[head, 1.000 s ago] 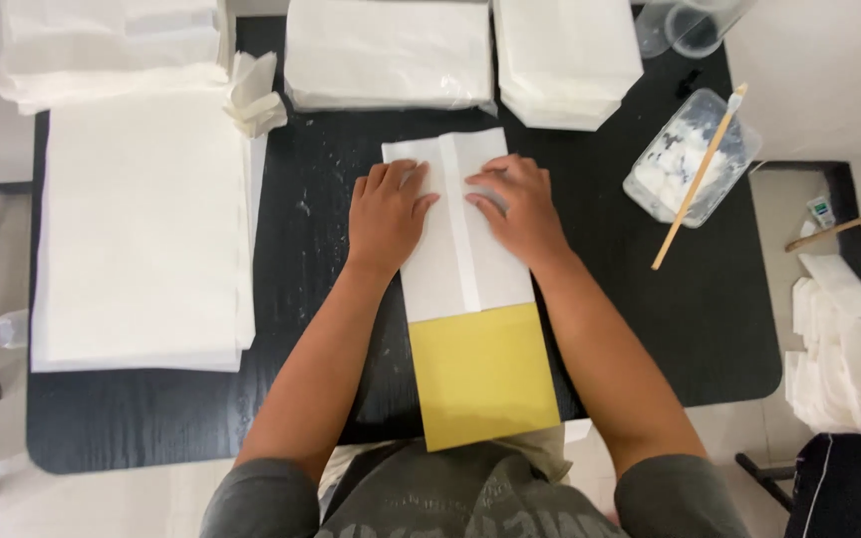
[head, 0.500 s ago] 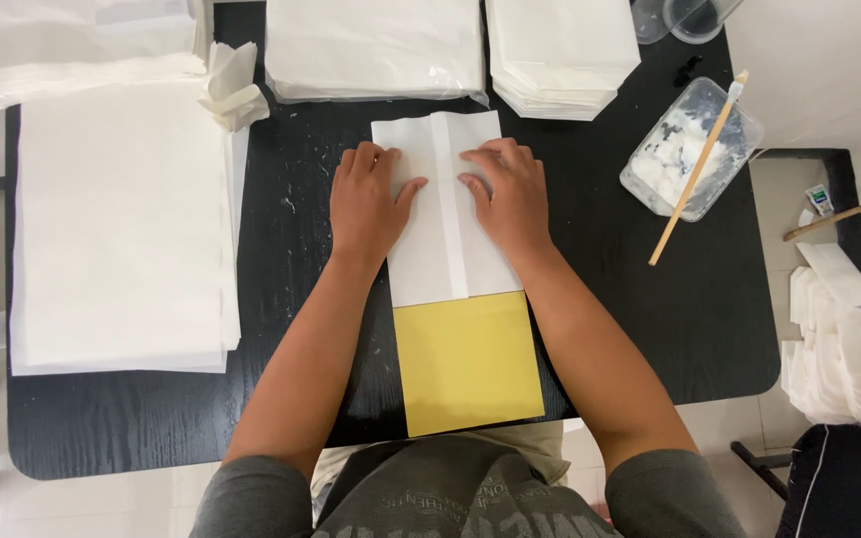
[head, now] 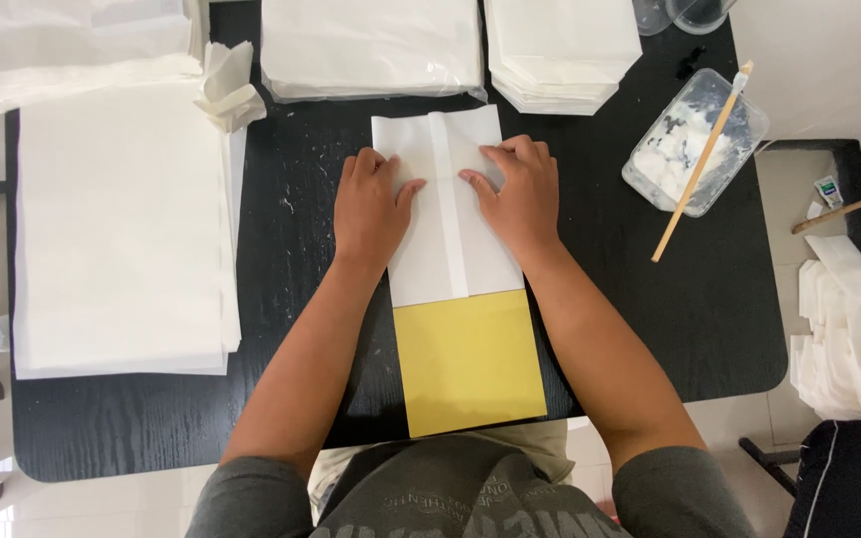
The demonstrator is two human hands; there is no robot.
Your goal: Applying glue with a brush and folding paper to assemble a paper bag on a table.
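Both hands (head: 371, 204) slid up; pressing white paper (head: 445, 214).

I see both hands flat on a folded white paper sheet (head: 447, 214) at the tabletop's (head: 700, 329) middle: left hand (head: 371, 204) on its left flap, right hand (head: 520, 194) on its right. A yellow board (head: 468, 364) protrudes from it toward the near edge.

White folded paper (head: 447, 224), yellow card (head: 468, 364), black table (head: 311, 249).
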